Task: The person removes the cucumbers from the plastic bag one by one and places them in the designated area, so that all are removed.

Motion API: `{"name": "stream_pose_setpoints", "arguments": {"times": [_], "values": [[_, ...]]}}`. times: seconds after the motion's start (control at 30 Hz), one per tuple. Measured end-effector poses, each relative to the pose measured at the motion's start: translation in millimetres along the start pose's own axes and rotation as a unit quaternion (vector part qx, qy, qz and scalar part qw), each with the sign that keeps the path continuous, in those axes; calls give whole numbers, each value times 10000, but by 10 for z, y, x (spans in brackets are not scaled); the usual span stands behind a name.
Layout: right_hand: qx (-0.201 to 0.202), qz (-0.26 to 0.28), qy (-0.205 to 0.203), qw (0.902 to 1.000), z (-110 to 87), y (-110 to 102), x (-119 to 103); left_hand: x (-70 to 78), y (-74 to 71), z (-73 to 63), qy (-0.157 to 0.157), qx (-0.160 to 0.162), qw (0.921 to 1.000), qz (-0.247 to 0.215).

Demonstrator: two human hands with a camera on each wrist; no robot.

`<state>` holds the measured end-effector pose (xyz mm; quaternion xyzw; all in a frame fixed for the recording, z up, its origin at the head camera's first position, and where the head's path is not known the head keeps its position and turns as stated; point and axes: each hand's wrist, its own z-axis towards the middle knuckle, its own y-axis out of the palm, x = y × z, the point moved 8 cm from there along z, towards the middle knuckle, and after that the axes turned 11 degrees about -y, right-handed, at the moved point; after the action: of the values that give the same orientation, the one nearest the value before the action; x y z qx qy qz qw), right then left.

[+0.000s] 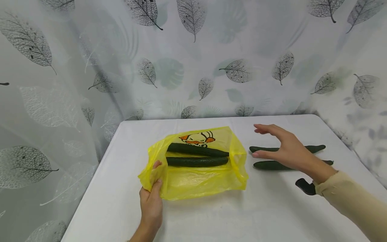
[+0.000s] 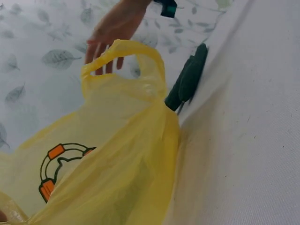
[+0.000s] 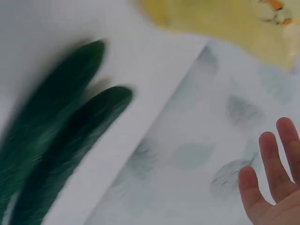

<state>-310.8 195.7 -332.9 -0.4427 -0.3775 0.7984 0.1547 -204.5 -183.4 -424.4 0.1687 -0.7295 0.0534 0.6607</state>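
My left hand (image 1: 152, 203) grips the left edge of a yellow plastic bag (image 1: 205, 181), thumb outside and fingers within the opening. Two dark green cucumbers, an upper cucumber (image 1: 196, 150) and a lower cucumber (image 1: 196, 162), lie side by side inside the bag. A cartoon print shows on the bag's far side. To the right, my right hand (image 1: 290, 149) hovers with fingers and thumb spread apart and nothing between them. Beneath it on the table lie two more cucumbers, a far cucumber (image 1: 315, 148) and a near cucumber (image 1: 269, 165), each partly hidden by the hand and wrist.
A white-covered table (image 1: 205, 222) carries everything. Behind it and along both sides hangs a pale curtain (image 1: 187, 90) with leaf prints. A black strap or mount (image 1: 305, 186) sticks out at my right wrist. One bag handle (image 2: 122, 49) stands up in the left wrist view.
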Motion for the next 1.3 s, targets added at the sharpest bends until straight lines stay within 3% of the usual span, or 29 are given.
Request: {"name": "stream_pose_setpoints", "arguments": {"times": [0.27, 0.47, 0.73, 0.87, 0.97, 1.1, 1.3], "values": [[-128, 502, -1057, 9930, 373, 184, -908, 5, -1, -16, -54, -7, 10000, -23], [-300, 1561, -1608, 9741, 626, 365, -1391, -2, -22, -28, -45, 27, 10000, -75], [23, 3507, -1569, 9233, 927, 527, -1677, 2, -22, -31, 28, 19, 10000, -85], [234, 4482, -1234, 8851, 1060, 652, -1671, -18, -29, -22, -59, 8, 10000, -66], [273, 4930, -851, 8654, 1135, 791, -1617, -34, -44, -13, -121, 7, 9999, -60], [235, 4955, -530, 8667, 1164, 968, -1526, -34, -63, -6, -171, -5, 9998, -45], [68, 4825, -428, 8748, 1137, 1210, -1420, -4, -97, 5, -176, 24, 9998, -134]]}}
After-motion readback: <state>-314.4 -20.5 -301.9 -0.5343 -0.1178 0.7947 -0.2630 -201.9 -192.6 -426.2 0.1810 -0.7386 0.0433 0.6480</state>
